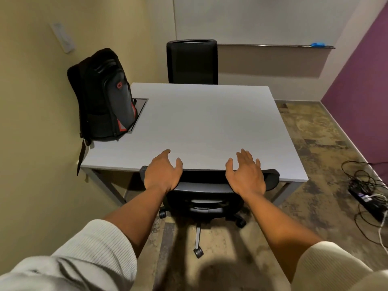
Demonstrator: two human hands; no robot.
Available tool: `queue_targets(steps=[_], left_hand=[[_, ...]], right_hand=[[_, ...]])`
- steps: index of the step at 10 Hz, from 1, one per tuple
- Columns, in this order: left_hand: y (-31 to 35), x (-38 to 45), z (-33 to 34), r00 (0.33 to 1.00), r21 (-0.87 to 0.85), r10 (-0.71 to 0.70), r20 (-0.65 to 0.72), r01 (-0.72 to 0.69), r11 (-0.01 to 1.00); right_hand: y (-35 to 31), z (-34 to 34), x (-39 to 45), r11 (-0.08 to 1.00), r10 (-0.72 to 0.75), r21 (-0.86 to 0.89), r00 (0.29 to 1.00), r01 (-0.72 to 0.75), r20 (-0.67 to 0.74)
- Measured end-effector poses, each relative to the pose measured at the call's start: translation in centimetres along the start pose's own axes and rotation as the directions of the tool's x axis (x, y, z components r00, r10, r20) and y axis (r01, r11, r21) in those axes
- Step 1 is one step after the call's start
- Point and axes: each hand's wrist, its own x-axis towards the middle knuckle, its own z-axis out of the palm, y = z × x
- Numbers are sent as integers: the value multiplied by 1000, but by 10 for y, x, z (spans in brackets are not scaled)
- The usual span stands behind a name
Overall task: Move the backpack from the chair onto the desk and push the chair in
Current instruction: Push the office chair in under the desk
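At about ten o'clock, a black fabric backpack with red trim (pixel 102 97) is seen standing upright on the left side of a pale grey rectangular desk (pixel 201 122), close to the yellow wall (pixel 31 122); its base partly covers a dark rectangular cable hatch (pixel 141 103) set into the desktop, and a strap hangs over the desk's left edge. Below centre, a black mesh office chair on castors (pixel 207 198) is tucked against the desk's near edge, its backrest top touching that edge. The left hand (pixel 162 173) is laid open over the left end of the backrest, fingers spread and nothing clasped. The right hand (pixel 245 175) is likewise held open over the right part of the backrest, fingers extended above the desk edge. At twelve o'clock a second black chair (pixel 192 61) is placed behind the far side. At three o'clock a black power strip with tangled cables (pixel 369 198) is seen on the mottled floor.
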Motion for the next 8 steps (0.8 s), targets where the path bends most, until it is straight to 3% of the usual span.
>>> queue_targets(steps=[8], left_hand=[[-6, 39, -8, 999, -5, 29, 21, -29, 1000]], right_hand=[[-21, 13, 24, 1000, 16, 23, 1000, -16, 11]])
